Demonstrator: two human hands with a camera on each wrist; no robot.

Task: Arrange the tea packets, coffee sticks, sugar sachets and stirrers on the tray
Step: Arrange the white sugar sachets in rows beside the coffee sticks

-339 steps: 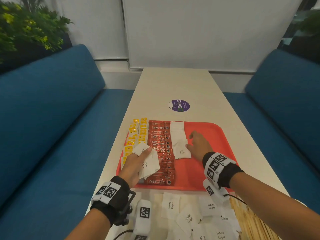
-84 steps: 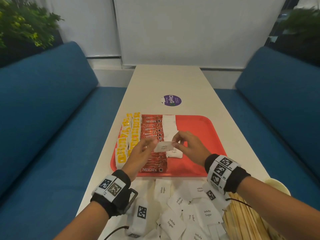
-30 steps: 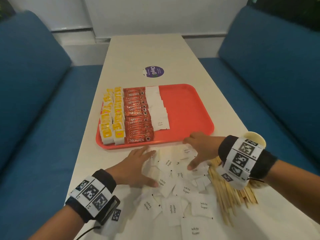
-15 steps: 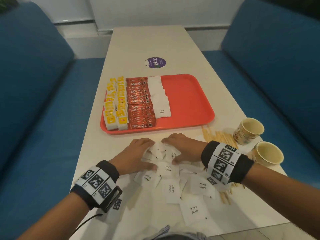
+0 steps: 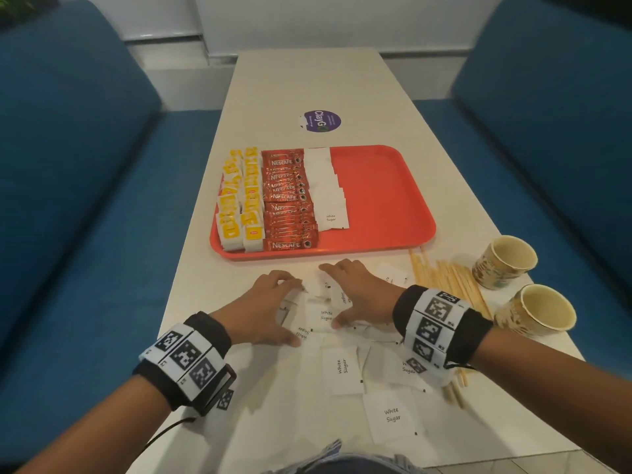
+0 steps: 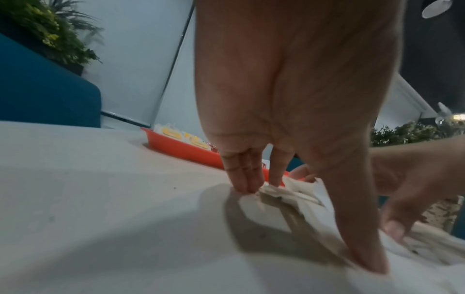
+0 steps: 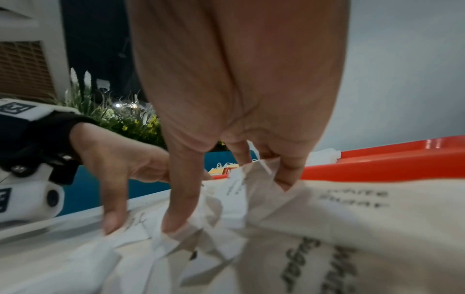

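White sugar sachets [image 5: 343,371] lie loose on the table [image 5: 307,80], six o'clock from the tray [image 5: 383,200]; my left hand [image 5: 265,309] and right hand [image 5: 359,295] rake them together. Left wrist: straight fingers [image 6: 241,179] push the pile's edge, grip apart. Right wrist: fingertips [image 7: 176,214] spread, nothing clamped; I'd square a thin stack first.

A long, pale table [image 5: 307,80] runs away between two blue sofas, the left sofa [image 5: 85,172] along its left edge and the right sofa [image 5: 554,131] along its right edge. A round purple sticker [image 5: 322,120] reading "ClayG" lies flat on the table's midline, toward the far end. Two empty patterned paper cups stand upright by the right edge, near each other but apart: the farther cup [image 5: 504,263] and the nearer cup [image 5: 535,314]. A white wall [image 5: 342,18] closes the far end. In the left wrist view, green plants [image 6: 45,29] with yellow flowers rise above a blue sofa back.
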